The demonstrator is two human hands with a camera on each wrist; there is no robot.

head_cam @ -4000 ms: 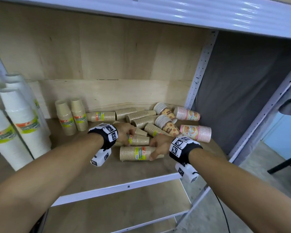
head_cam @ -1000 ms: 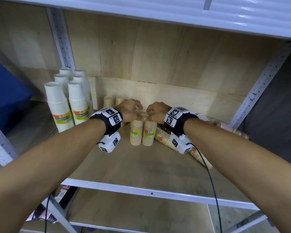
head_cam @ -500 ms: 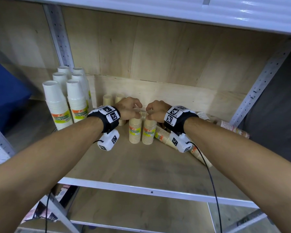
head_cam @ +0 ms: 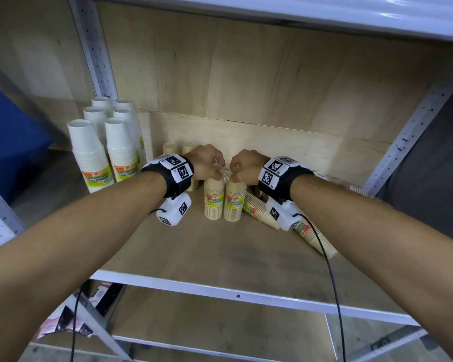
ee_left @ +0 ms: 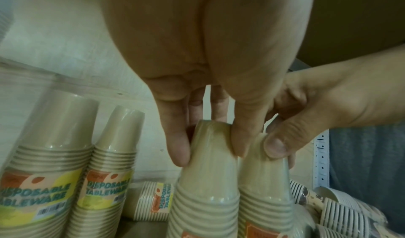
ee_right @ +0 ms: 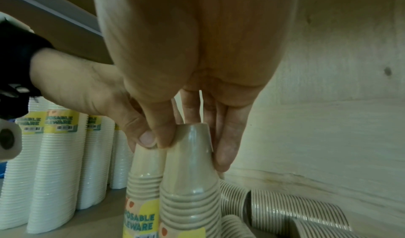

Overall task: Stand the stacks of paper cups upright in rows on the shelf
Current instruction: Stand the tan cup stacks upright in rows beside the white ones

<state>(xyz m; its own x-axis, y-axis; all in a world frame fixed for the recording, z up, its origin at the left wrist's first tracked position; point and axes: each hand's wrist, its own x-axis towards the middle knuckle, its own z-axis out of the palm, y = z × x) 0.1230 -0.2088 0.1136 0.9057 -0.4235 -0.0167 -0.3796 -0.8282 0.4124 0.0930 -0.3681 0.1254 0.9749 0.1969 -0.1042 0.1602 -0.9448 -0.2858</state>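
Left hand (head_cam: 207, 163) pinching left kraft stack (head_cam: 214, 199), right hand (head_cam: 246, 165) pinching right kraft stack (head_cam: 234, 202)

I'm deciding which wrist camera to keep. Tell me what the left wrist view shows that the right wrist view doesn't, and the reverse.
Only the left wrist view shows two more upright tan paper-cup stacks standing to the side, and a patterned cup stack lying down.

Only the right wrist view shows the tall white cup stacks standing in rows, and striped-looking stacks lying against the back board.

Both show the left hand and right hand, each pinching the top of one of two upright tan stacks standing side by side.
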